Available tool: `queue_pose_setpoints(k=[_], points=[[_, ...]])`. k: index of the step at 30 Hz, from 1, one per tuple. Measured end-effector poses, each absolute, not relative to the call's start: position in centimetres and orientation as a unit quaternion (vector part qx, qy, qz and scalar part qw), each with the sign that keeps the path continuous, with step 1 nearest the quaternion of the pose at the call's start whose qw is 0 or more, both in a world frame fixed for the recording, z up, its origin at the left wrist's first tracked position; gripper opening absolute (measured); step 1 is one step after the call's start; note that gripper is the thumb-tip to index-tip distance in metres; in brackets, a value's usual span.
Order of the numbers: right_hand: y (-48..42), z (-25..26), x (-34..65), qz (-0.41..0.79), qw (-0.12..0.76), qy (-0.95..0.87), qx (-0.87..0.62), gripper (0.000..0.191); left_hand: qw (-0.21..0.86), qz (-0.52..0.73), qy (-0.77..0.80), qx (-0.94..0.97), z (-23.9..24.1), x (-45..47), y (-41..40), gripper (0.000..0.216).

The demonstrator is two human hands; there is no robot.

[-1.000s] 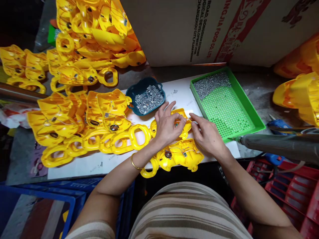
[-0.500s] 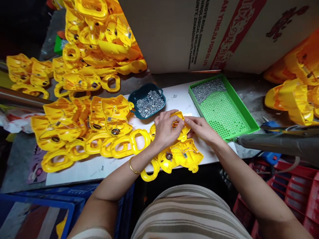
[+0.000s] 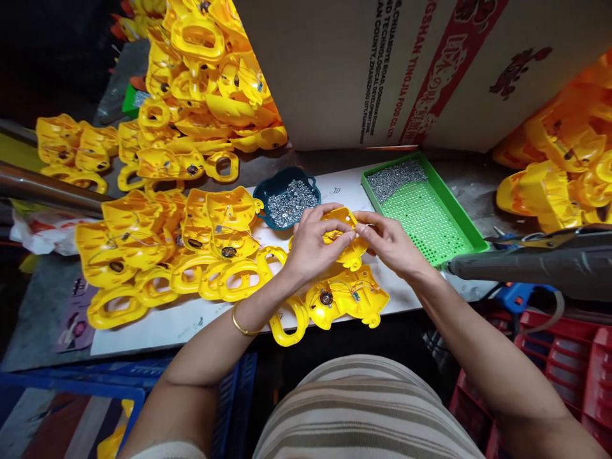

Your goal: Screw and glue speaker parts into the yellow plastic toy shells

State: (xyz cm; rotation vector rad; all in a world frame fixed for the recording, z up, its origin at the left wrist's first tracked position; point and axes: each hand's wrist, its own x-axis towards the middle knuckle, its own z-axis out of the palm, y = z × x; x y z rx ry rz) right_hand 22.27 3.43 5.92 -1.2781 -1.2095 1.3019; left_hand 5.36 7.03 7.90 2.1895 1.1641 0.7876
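My left hand (image 3: 315, 247) is closed on a yellow plastic shell half (image 3: 352, 254), its thumb and fingers bent over the near side. From the other side my right hand (image 3: 388, 243) holds the same shell, thumb and forefinger pinched close to the left thumb tip. Whatever small part may lie between the fingertips is too small to make out. Just below lies another open yellow shell half (image 3: 347, 296) with a round speaker, thin wires and a ring handle (image 3: 291, 325). Above the left hand stands a dark teal bowl (image 3: 269, 197) of small metal screws.
A green perforated tray (image 3: 459, 213) with screws at its far end stands right. Many yellow shells (image 3: 148, 236) cover the left side. A large carton (image 3: 325, 83) rises behind. Dark screwdriver-like tools (image 3: 516, 264) reach in from the right; red (image 3: 568, 370) and blue crates (image 3: 138, 389) stand below.
The camera view has shifted slightly. My hands have turned the held shell a little, so more of its upper end shows; both keep hold of it.
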Motion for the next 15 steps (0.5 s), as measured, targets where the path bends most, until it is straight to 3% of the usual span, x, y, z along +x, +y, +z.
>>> queue_pose_setpoints(k=[4,10,15], points=[[2.7,8.1,23.0,0.495,0.458,-0.524,-0.52,0.048,0.248,0.299,0.361,0.848,10.4,5.2,7.7,0.011],[0.4,10.5,23.3,0.536,0.455,-0.506,-0.5,0.046,0.304,0.262,0.32,0.858,13.5,4.9,7.6,0.043],[-2.9,9.6,22.4,0.571,0.439,-0.503,-0.477,0.04,0.268,0.235,0.249,0.901,13.1,3.6,5.1,0.028]])
